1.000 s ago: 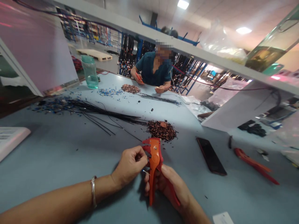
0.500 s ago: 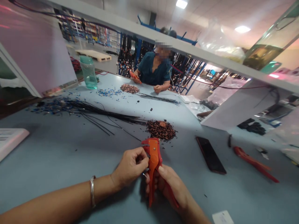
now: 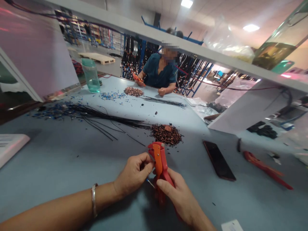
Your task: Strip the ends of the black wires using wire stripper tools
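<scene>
In my right hand [image 3: 176, 192] is an orange and red wire stripper [image 3: 158, 157], its head pointing away from me and its handles in my grip. My left hand [image 3: 134, 171] is closed beside the tool's jaws, fingers pinched on a thin wire. One end of this wire [image 3: 150, 183], with a blue and silver tip, sticks out below my fingers. Just beyond the tool's head lies a pile of short black and copper-coloured offcuts [image 3: 166, 134]. A bundle of long black wires [image 3: 115, 119] stretches leftward from the pile, ending in blue and silver tips.
Right of my hands lie a dark phone [image 3: 219, 160] and a second red tool [image 3: 267, 170]. A green bottle [image 3: 90, 75] stands far left, a white box [image 3: 12, 147] at the near left. Opposite sits a co-worker [image 3: 158, 70] holding an orange tool. A shelf beam [image 3: 154, 32] crosses above.
My right hand has shifted its grip and turned the wire stripper slightly, with its handles now closer together. My left hand has hardly moved, and more of the wire's blue tip shows below it.
</scene>
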Action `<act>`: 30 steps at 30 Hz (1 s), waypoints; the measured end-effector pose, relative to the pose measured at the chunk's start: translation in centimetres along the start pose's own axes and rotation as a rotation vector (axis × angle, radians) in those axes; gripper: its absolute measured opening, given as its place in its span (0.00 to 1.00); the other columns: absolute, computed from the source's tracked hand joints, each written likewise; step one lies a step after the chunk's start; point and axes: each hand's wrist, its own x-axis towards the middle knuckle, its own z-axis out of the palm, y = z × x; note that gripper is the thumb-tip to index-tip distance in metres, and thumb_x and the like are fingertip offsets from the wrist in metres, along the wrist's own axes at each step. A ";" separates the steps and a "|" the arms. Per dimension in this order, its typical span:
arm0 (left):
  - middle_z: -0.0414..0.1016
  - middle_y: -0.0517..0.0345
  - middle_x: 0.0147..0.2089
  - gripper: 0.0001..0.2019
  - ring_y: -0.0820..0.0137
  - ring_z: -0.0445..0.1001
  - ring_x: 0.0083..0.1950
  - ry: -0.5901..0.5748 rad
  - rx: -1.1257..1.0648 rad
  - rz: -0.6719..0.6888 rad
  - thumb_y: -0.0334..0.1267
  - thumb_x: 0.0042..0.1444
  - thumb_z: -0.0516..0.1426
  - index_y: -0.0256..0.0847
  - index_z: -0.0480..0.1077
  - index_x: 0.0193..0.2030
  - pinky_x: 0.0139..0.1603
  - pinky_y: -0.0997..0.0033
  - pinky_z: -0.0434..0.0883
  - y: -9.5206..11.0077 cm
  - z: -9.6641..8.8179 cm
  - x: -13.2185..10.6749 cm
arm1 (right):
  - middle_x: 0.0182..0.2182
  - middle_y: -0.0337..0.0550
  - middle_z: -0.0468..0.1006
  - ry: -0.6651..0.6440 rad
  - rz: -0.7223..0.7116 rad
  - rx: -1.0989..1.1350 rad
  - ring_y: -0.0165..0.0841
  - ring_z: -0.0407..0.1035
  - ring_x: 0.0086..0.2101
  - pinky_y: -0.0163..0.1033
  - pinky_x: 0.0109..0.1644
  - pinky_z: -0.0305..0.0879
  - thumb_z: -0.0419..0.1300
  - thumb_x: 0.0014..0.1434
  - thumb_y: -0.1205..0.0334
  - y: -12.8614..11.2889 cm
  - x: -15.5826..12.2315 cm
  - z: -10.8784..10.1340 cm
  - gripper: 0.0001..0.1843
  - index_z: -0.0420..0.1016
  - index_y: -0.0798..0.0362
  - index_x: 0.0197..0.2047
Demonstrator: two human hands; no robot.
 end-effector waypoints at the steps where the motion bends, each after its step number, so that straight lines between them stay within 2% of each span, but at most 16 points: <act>1: 0.63 0.64 0.24 0.10 0.73 0.61 0.26 -0.012 -0.027 0.005 0.38 0.58 0.54 0.39 0.66 0.26 0.29 0.75 0.62 -0.1 0.0 0.0 | 0.23 0.36 0.67 0.024 -0.025 -0.109 0.30 0.62 0.24 0.35 0.27 0.60 0.57 0.56 0.54 -0.4 -0.1 -0.1 0.11 0.68 0.54 0.33; 3: 0.66 0.62 0.26 0.11 0.72 0.63 0.28 -0.032 -0.094 0.006 0.40 0.60 0.54 0.38 0.69 0.29 0.31 0.74 0.64 -0.1 0.0 0.0 | 0.23 0.35 0.68 0.060 -0.104 -0.345 0.30 0.61 0.24 0.36 0.29 0.60 0.55 0.56 0.60 -0.8 -0.3 -0.2 0.07 0.70 0.54 0.37; 7: 0.70 0.60 0.27 0.12 0.70 0.66 0.29 -0.011 -0.150 -0.031 0.44 0.57 0.57 0.38 0.70 0.29 0.32 0.73 0.66 -0.1 -0.4 -0.1 | 0.36 0.49 0.76 0.163 -0.384 -0.763 0.39 0.70 0.33 0.44 0.37 0.68 0.55 0.52 0.66 0.1 -0.2 -0.2 0.22 0.67 0.56 0.52; 10: 0.71 0.60 0.27 0.14 0.70 0.65 0.28 0.015 -0.164 -0.063 0.47 0.53 0.61 0.38 0.71 0.28 0.32 0.74 0.67 0.3 -0.8 0.0 | 0.39 0.56 0.76 0.234 -0.534 -0.944 0.44 0.72 0.36 0.49 0.38 0.72 0.54 0.50 0.67 1.3 0.2 -0.1 0.27 0.62 0.59 0.56; 15: 0.71 0.61 0.24 0.20 0.72 0.64 0.26 -0.012 -0.190 -0.063 0.55 0.49 0.64 0.38 0.72 0.24 0.30 0.75 0.67 1.2 -0.8 0.3 | 0.42 0.59 0.76 0.281 -0.664 -1.029 0.46 0.72 0.38 0.52 0.40 0.74 0.54 0.49 0.69 1.8 0.3 -0.5 0.30 0.58 0.61 0.58; 20: 0.76 0.58 0.25 0.25 0.69 0.69 0.27 -0.083 -0.199 -0.091 0.62 0.47 0.62 0.39 0.76 0.25 0.31 0.73 0.68 1.6 -0.8 0.3 | 0.43 0.58 0.75 0.267 -0.659 -0.992 0.45 0.71 0.40 0.51 0.42 0.74 0.54 0.49 0.70 2.1 0.1 -0.9 0.31 0.57 0.60 0.59; 23: 0.78 0.56 0.25 0.27 0.67 0.71 0.28 -0.115 -0.176 -0.104 0.65 0.46 0.61 0.39 0.78 0.26 0.32 0.71 0.70 1.6 -0.8 0.3 | 0.41 0.58 0.75 0.283 -0.666 -1.018 0.44 0.71 0.38 0.49 0.39 0.73 0.54 0.48 0.70 2.5 0.2 -0.9 0.30 0.60 0.61 0.56; 27: 0.79 0.55 0.27 0.24 0.66 0.73 0.29 -0.132 -0.142 -0.089 0.62 0.49 0.61 0.39 0.79 0.27 0.35 0.70 0.71 1.4 -0.9 0.3 | 0.32 0.53 0.75 0.305 -0.687 -1.066 0.41 0.69 0.29 0.43 0.29 0.67 0.52 0.49 0.71 2.6 0.5 -0.9 0.22 0.65 0.61 0.49; 30: 0.80 0.56 0.27 0.20 0.67 0.73 0.28 -0.111 -0.162 -0.067 0.56 0.51 0.63 0.39 0.79 0.27 0.34 0.71 0.70 1.3 -0.9 0.4 | 0.30 0.51 0.75 0.305 -0.708 -1.081 0.39 0.68 0.27 0.41 0.27 0.63 0.52 0.48 0.71 2.5 0.7 -0.9 0.19 0.66 0.60 0.46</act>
